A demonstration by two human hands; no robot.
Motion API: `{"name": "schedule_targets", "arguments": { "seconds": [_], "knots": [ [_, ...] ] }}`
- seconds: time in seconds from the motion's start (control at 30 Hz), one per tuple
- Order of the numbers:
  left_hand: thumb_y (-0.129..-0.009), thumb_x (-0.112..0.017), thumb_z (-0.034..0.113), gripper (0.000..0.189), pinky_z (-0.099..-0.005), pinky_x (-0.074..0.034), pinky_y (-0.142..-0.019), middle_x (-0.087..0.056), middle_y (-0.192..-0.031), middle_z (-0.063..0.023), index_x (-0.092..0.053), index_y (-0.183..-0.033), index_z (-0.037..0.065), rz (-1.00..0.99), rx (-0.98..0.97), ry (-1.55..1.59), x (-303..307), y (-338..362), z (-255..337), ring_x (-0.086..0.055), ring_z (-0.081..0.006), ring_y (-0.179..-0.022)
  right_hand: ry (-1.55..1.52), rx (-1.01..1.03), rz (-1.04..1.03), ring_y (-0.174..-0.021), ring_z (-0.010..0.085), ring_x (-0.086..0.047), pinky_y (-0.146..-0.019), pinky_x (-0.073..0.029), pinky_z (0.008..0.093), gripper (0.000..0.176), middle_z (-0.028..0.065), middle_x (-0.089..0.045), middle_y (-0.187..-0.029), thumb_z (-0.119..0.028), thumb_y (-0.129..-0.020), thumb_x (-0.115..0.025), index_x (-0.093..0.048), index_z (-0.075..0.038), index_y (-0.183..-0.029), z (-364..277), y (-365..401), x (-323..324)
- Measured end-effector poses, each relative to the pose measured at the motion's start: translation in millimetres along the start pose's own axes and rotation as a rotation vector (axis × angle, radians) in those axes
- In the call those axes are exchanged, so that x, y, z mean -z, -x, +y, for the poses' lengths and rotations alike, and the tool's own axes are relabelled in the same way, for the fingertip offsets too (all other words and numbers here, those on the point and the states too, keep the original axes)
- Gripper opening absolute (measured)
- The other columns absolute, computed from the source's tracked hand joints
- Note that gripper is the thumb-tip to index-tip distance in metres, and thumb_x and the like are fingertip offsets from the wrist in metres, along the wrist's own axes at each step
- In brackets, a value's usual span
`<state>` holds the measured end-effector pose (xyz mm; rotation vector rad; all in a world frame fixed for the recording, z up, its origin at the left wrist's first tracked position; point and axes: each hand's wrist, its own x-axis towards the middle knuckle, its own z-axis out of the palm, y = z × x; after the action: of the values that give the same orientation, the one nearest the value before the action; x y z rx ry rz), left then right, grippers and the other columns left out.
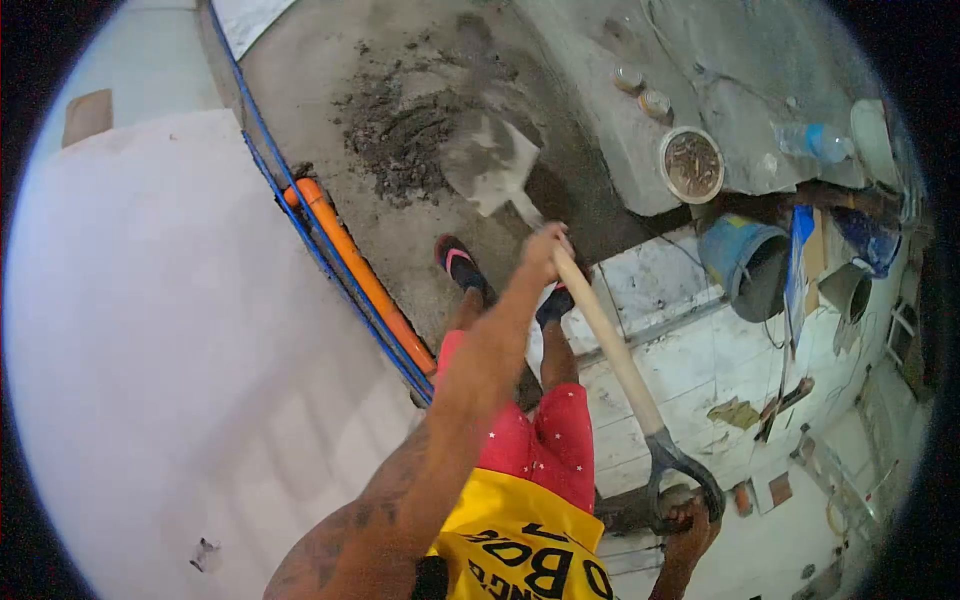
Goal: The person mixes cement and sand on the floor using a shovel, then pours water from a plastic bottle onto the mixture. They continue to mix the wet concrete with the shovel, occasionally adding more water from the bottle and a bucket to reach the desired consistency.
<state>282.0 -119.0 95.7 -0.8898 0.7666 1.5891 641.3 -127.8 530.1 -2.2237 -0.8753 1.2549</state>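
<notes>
A shovel runs diagonally through the view, with a pale wooden shaft (615, 350) and a black D-shaped handle (668, 450). My left hand (545, 252) is wrapped round the lower shaft, just above the metal neck. At the other end, my right hand (692, 522) grips the D-handle's crossbar, its fingers partly hidden. The shovel blade (490, 165), smeared by motion, is over dark wet mortar (400, 135) heaped on the concrete floor (400, 235). Both of my feet, in dark footwear, stand just behind the blade.
An orange pipe (355, 270) and blue conduits (330, 265) run along the wall at left. On the right are a mortar-stained bucket (745, 265), a round tub of debris (692, 165), two cans and a plastic bottle (812, 141). Scraps lie on the tiles below.
</notes>
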Motion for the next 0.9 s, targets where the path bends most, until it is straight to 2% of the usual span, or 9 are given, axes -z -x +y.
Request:
{"name": "schedule_targets", "arguments": {
  "seconds": [0.1,0.17,0.2,0.27,0.33,0.4,0.43,0.6,0.9],
  "knots": [
    [-0.074,-0.063,0.014,0.009,-0.0436,-0.047,-0.061,-0.056,-0.070,-0.0095,-0.059,-0.073,0.006,-0.276,0.039,-0.221,129.0,-76.1,-147.3,-0.057,-0.0284,-0.071,-0.136,-0.123,0.162,-0.044,0.0112,-0.035,-0.040,-0.034,0.0284,0.018,0.0008,-0.041,-0.058,-0.013,-0.087,-0.060,-0.057,0.001,-0.099,90.9,-16.0,102.4],
    [-0.078,-0.059,0.011,0.007,-0.0380,-0.044,-0.049,-0.056,-0.068,-0.0094,-0.059,-0.075,0.005,-0.330,-0.815,-1.856,89.3,7.1,-152.7,-0.055,-0.0231,-0.058,0.408,0.151,0.397,-0.042,0.0082,-0.034,-0.037,-0.032,0.0283,0.016,-0.0013,-0.039,-0.055,-0.015,-0.091,-0.055,-0.056,0.000,-0.095,167.0,-35.6,201.2],
    [-0.077,-0.059,0.010,0.006,-0.0385,-0.044,-0.051,-0.056,-0.069,-0.0100,-0.059,-0.076,0.004,-0.372,-0.823,-1.765,101.7,4.3,-165.8,-0.056,-0.0240,-0.061,0.164,-0.150,0.562,-0.042,0.0076,-0.034,-0.036,-0.033,0.0280,0.016,-0.0013,-0.038,-0.054,-0.016,-0.092,-0.054,-0.057,0.000,-0.096,149.6,-25.8,195.8],
    [-0.077,-0.060,0.007,0.005,-0.0393,-0.045,-0.055,-0.057,-0.072,-0.0112,-0.059,-0.079,0.003,-0.432,-0.814,-1.574,136.3,-4.2,-202.0,-0.057,-0.0258,-0.067,0.726,0.222,0.272,-0.041,0.0076,-0.033,-0.036,-0.033,0.0268,0.017,-0.0012,-0.037,-0.052,-0.017,-0.091,-0.055,-0.057,-0.001,-0.097,181.6,-48.9,221.1],
    [-0.075,-0.063,0.014,0.011,-0.0399,-0.046,-0.060,-0.059,-0.073,-0.0111,-0.059,-0.077,0.003,-0.250,-0.563,-1.279,197.7,-29.2,-212.0,-0.058,-0.0258,-0.068,-0.125,-0.166,0.283,-0.043,0.0089,-0.036,-0.037,-0.035,0.0255,0.021,-0.0007,-0.039,-0.055,-0.019,-0.091,-0.055,-0.056,-0.001,-0.102,191.8,-61.7,192.5],
    [-0.078,-0.059,0.020,0.016,-0.0395,-0.048,-0.067,-0.060,-0.072,-0.0109,-0.061,-0.075,0.005,-0.155,-0.565,-1.576,197.4,-68.1,-107.6,-0.060,-0.0260,-0.071,0.287,-0.107,0.138,-0.070,0.0155,-0.053,-0.057,-0.047,0.0298,0.025,0.0049,-0.053,-0.084,-0.023,-0.092,-0.052,-0.056,-0.005,-0.109,242.7,-120.6,128.7],
    [-0.079,-0.056,0.015,0.013,-0.0395,-0.049,-0.068,-0.060,-0.074,-0.0108,-0.061,-0.079,0.004,-0.131,-0.308,-1.175,180.4,-80.9,-36.9,-0.061,-0.0263,-0.071,-0.095,-0.168,0.088,-0.079,0.0174,-0.054,-0.064,-0.048,0.0326,0.028,0.0073,-0.053,-0.092,-0.023,-0.089,-0.056,-0.055,-0.005,-0.110,265.5,-138.4,58.7],
    [-0.080,-0.058,0.013,0.013,-0.0400,-0.049,-0.066,-0.058,-0.077,-0.0108,-0.057,-0.087,0.003,0.366,-0.262,-0.703,125.0,-97.1,148.4,-0.060,-0.0268,-0.070,-0.197,-0.311,-0.180,-0.049,0.0144,-0.040,-0.046,-0.038,0.0305,0.011,0.0023,-0.041,-0.060,-0.010,-0.083,-0.057,-0.049,-0.006,-0.076,229.4,-145.3,-248.0],
    [-0.077,-0.065,0.017,0.027,-0.0420,-0.049,-0.058,-0.055,-0.075,-0.0113,-0.052,-0.095,0.000,0.347,-0.314,-0.374,123.7,-37.8,151.9,-0.058,-0.0281,-0.066,0.136,-1.033,-0.367,-0.054,0.0123,-0.047,-0.045,-0.043,0.0287,0.015,0.0017,-0.051,-0.067,-0.017,-0.088,-0.053,-0.058,-0.007,-0.099,229.4,-196.0,-175.7]
  ]
}}
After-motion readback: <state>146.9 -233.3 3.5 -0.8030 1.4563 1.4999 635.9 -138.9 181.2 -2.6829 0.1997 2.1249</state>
